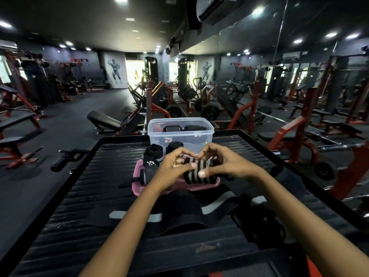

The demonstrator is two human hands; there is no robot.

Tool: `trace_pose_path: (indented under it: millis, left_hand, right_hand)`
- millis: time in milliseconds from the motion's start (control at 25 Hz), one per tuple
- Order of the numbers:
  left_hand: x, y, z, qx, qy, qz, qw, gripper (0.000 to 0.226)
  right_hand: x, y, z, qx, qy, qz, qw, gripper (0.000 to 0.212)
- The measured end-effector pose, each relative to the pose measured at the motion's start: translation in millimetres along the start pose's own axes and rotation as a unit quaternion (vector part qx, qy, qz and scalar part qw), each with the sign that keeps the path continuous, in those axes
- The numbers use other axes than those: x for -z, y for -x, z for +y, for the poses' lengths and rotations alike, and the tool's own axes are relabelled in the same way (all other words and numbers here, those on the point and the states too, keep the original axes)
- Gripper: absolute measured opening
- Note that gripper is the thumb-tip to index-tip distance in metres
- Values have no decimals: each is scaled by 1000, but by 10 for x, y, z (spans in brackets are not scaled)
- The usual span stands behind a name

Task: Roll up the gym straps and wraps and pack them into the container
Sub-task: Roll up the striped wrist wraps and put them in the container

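Now, both hands: they meet over the pink lid and hold one striped roll between them.
Left hand [173, 164]: fingers curled around the left end of the striped roll [199, 170], thumb pressing on its near side.
Right hand [223, 161]: fingers bent over the top of the same roll, thumb flat on its near side, so it grips the roll too.
Striped roll: black and grey wrap, wound tight, lying sideways, just above the right part of the pink lid [139, 189].
Pink lid: flat on the black ribbed platform [99, 186], just near of the container.
Container [180, 132]: clear plastic box at the far edge of the platform, open on top, with dark rolled things inside; I cannot tell how many.
Two black rolls: one [153, 151] and a second [174, 147] stand upright side by side, between the container and the lid, left of the hands.
Grey and black wrap [148, 172]: lies on the left part of the lid, partly behind the left hand.
Loose straps [179, 214]: black with pale grey bands, spread flat on the platform near of the lid, under the forearms.
Black bundle [259, 222]: a heap of dark straps on the platform, near right.
Background: gym benches and red machines, far away.
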State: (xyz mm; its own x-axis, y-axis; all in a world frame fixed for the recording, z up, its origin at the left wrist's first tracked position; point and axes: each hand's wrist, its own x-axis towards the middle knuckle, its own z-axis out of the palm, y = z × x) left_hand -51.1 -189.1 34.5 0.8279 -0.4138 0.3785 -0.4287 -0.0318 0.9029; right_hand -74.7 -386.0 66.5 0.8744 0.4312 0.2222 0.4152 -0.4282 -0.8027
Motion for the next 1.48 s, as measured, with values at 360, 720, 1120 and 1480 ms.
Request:
trace_pose_path:
  millis: [360, 720, 1120, 1480]
  left_hand:
    - [-34, 74, 34, 1, 5, 4, 1000, 29]
    - [-189, 77, 30, 43, 71, 4, 997, 12]
    - [-333, 86, 59, 111, 99, -39, 988, 31]
    - [-140, 63, 24, -38, -3, -43, 998, 31]
  right_hand:
    - [-163, 163, -1, 48, 129, 147, 980, 14]
    - [-145, 304, -11, 53, 111, 138, 983, 49]
    - [-330, 234, 62, 105, 253, 140, 951, 39]
    - [-241, 303, 94, 32, 112, 176, 977, 25]
